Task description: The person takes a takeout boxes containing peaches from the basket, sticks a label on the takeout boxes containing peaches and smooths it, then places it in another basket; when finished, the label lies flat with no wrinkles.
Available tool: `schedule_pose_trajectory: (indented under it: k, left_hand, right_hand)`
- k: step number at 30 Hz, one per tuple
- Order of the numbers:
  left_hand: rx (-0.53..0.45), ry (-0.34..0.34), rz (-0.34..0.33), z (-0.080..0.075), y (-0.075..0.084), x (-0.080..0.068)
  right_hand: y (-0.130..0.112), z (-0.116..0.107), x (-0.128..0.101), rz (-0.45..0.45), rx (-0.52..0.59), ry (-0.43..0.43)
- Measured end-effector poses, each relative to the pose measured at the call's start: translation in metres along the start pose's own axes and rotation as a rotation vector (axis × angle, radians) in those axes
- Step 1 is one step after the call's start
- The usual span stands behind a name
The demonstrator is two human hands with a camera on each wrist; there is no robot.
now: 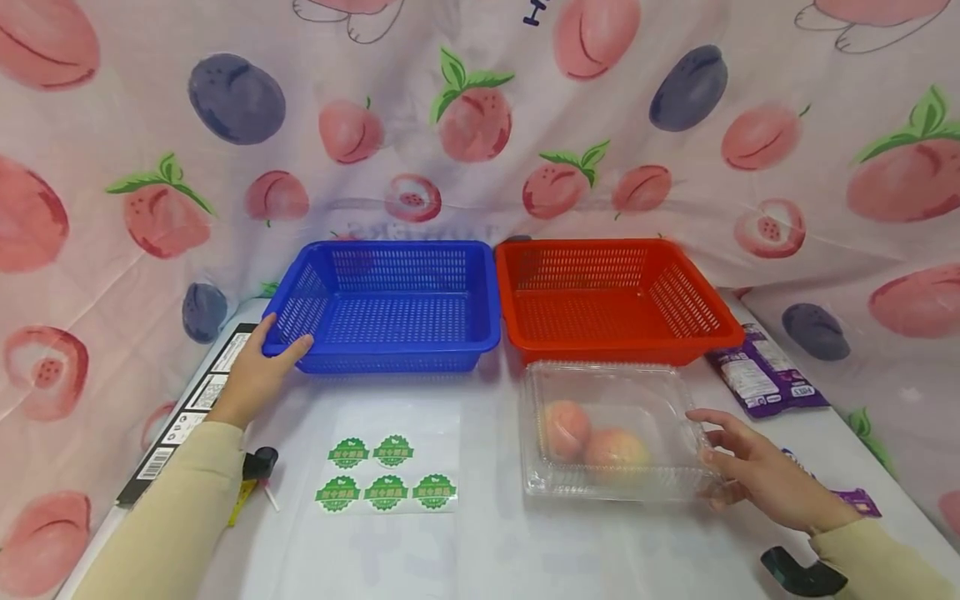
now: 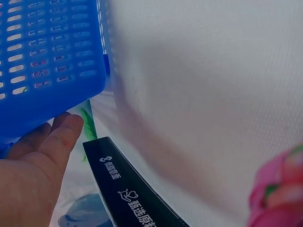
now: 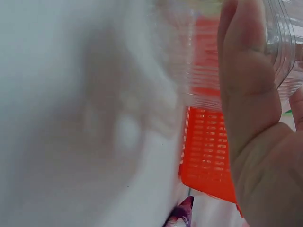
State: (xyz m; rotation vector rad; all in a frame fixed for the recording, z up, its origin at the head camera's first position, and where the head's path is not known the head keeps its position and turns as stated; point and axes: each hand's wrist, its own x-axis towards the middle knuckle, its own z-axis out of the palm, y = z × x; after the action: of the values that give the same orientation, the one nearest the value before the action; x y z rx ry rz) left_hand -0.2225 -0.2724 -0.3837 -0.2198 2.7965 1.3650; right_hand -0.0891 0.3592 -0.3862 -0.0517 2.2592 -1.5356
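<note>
My left hand (image 1: 258, 375) is at the front left corner of an empty blue plastic basket (image 1: 397, 362), thumb over its rim. In the left wrist view, the fingers of that hand (image 2: 45, 163) lie against the basket's blue side (image 2: 52, 113). At the right, my right hand (image 1: 772, 471) grips the right side of a clear plastic clamshell box (image 1: 660, 392), its lid down. Two peaches, one pink (image 1: 566, 429) and one pink-yellow (image 1: 618, 454), sit in the left part of the box. The right wrist view shows the thumb (image 3: 248, 85) along the box's ribbed edge.
A red basket (image 1: 622, 346) stands beside the blue one, behind the box. Green round stickers (image 1: 386, 493) lie on a sheet at front centre. A long black box (image 1: 187, 417) lies at the left edge, a purple packet (image 1: 768, 375) at the right. A peach-print cloth (image 1: 480, 200) hangs behind.
</note>
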Motion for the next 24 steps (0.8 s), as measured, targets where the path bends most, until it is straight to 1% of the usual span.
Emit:
schedule_pose_trajectory:
  k: [6, 13, 20, 24]
  left_hand:
    - [-0.008, 0.004, -0.002, 0.0, 0.002, 0.0]
    - [-0.013, 0.0, -0.009, 0.002, 0.002, 0.0]
    - [-0.012, 0.0, -0.005, 0.001, 0.004, -0.002]
    - [-0.013, -0.003, -0.011, 0.0, 0.005, -0.003]
  right_hand:
    - [-0.005, -0.007, 0.015, 0.022, -0.03, 0.006]
    - [-0.004, -0.017, 0.018, -0.026, -0.04, -0.035]
    - [-0.003, -0.025, 0.023, 0.022, -0.04, -0.027]
    - [-0.003, -0.027, 0.024, 0.021, -0.033, -0.032]
